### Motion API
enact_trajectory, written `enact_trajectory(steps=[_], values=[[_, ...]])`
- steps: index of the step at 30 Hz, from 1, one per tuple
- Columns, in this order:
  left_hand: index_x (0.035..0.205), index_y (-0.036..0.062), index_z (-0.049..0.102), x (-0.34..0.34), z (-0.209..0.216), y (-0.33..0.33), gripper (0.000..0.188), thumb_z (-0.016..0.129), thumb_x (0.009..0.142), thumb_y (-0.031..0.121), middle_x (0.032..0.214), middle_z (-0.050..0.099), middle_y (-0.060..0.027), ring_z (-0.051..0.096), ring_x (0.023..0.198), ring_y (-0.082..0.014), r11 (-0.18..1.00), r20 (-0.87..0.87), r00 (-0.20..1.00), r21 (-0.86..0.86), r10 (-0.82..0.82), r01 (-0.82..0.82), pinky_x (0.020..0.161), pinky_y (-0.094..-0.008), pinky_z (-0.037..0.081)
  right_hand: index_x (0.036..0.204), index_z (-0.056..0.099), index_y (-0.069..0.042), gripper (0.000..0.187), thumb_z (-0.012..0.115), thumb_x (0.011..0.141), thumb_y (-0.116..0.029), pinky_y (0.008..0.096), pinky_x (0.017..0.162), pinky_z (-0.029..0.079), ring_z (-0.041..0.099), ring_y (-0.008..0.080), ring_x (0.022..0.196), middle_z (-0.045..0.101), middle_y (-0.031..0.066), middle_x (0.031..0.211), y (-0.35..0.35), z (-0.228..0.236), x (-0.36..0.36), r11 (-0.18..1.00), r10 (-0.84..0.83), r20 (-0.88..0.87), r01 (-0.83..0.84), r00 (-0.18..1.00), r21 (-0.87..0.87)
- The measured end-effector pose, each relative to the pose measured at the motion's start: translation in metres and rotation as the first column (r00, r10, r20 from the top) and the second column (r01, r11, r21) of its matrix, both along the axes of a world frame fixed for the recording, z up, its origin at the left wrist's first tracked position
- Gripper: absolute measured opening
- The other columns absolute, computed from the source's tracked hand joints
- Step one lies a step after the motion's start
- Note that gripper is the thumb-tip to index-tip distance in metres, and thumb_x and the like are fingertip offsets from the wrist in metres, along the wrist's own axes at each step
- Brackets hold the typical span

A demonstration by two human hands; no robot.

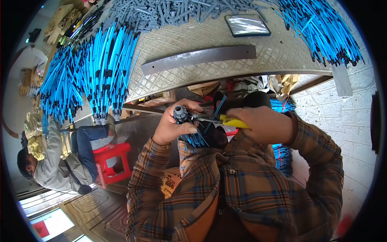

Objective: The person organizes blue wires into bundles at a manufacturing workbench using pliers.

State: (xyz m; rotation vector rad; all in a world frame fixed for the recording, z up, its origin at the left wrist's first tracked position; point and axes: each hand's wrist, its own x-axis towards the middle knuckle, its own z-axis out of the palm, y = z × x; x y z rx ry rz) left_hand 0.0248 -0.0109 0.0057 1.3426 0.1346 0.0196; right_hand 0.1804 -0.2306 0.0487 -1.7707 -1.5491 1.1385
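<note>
In front of my chest, my left hand (pixel 171 126) is closed round a grey ribbed plastic hub (pixel 180 112) with a toothed, hollow end facing up. Thin blue rods (pixel 196 139) hang below that hand, and a few more stick out beside it. My right hand (pixel 263 124), slightly blurred, grips pliers (pixel 234 122) by their yellow handles. The metal jaws reach across to the side of the hub, close to my left fingers. Whether the jaws pinch anything is too small to make out.
Beyond my hands stands a patterned table (pixel 173 82) carrying a curved metal bar (pixel 199 59), a pile of grey plastic parts (pixel 169 14), a dark-framed tray (pixel 247 25) and blue rod bundles (pixel 107 68). Someone in a grey jacket (pixel 60 173) sits left near a red stool (pixel 111 161). White brick wall (pixel 322 117) borders the right.
</note>
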Motion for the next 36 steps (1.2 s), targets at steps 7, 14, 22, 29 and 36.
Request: enact_trajectory(steps=[7, 14, 22, 29, 36], values=[[0.101, -0.0042, 0.057, 0.003, -0.001, -0.003, 0.069, 0.082, 0.055, 0.04, 0.093, 0.058, -0.0079, 0.055, 0.081, -0.0128, 0.995, 0.084, 0.995, 0.091, -0.052, 0.045, 0.07, -0.0236, 0.043, 0.096, 0.046, -0.003, 0.029, 0.051, 0.089, -0.031, 0.0345, 0.055, 0.05, 0.061, 0.0256, 0.064, 0.059, 0.0162, 0.076, -0.01, -0.038, 0.0, 0.843, -0.341, -0.835, -0.252, 0.432, -0.475], [0.099, -0.0042, 0.059, 0.005, 0.012, 0.0, 0.057, 0.08, 0.059, 0.031, 0.092, 0.059, -0.0074, 0.055, 0.082, -0.0137, 0.98, 0.052, 0.985, 0.12, -0.167, 0.159, 0.074, -0.0256, 0.042, 0.094, 0.047, -0.002, 0.024, 0.047, 0.092, -0.027, 0.0345, 0.062, 0.053, 0.063, 0.0255, 0.068, 0.06, 0.0185, 0.08, -0.013, -0.066, -0.017, 0.905, -0.301, -0.936, -0.257, 0.18, -0.34], [0.098, -0.0029, 0.06, 0.006, 0.023, -0.007, 0.046, 0.076, 0.061, 0.02, 0.089, 0.058, -0.0056, 0.054, 0.081, -0.0124, 0.951, 0.0, 0.98, 0.242, -0.199, 0.193, 0.073, -0.0249, 0.042, 0.098, 0.051, 0.002, 0.031, 0.048, 0.092, -0.028, 0.0331, 0.07, 0.054, 0.064, 0.0252, 0.081, 0.062, 0.0176, 0.091, -0.004, -0.002, 0.017, 0.89, -0.274, -0.799, -0.173, 0.535, -0.421], [0.098, -0.0024, 0.059, 0.005, 0.026, -0.008, 0.043, 0.075, 0.062, 0.015, 0.084, 0.058, -0.0032, 0.054, 0.077, -0.01, 0.952, -0.066, 0.979, 0.229, -0.192, 0.202, 0.069, -0.0232, 0.042, 0.101, 0.053, 0.003, 0.033, 0.049, 0.092, -0.028, 0.0309, 0.072, 0.053, 0.064, 0.0207, 0.083, 0.062, 0.0139, 0.094, 0.004, 0.013, 0.027, 0.853, -0.238, -0.713, -0.21, 0.66, -0.479], [0.098, -0.0022, 0.059, 0.004, 0.024, -0.011, 0.042, 0.075, 0.062, 0.014, 0.083, 0.058, -0.003, 0.053, 0.076, -0.0092, 0.97, -0.057, 0.99, 0.2, -0.128, 0.137, 0.068, -0.0224, 0.042, 0.102, 0.054, 0.001, 0.034, 0.05, 0.091, -0.031, 0.0277, 0.069, 0.052, 0.062, 0.0155, 0.08, 0.062, 0.0098, 0.092, 0.006, 0.019, 0.03, 0.837, -0.223, -0.693, -0.23, 0.685, -0.496]])
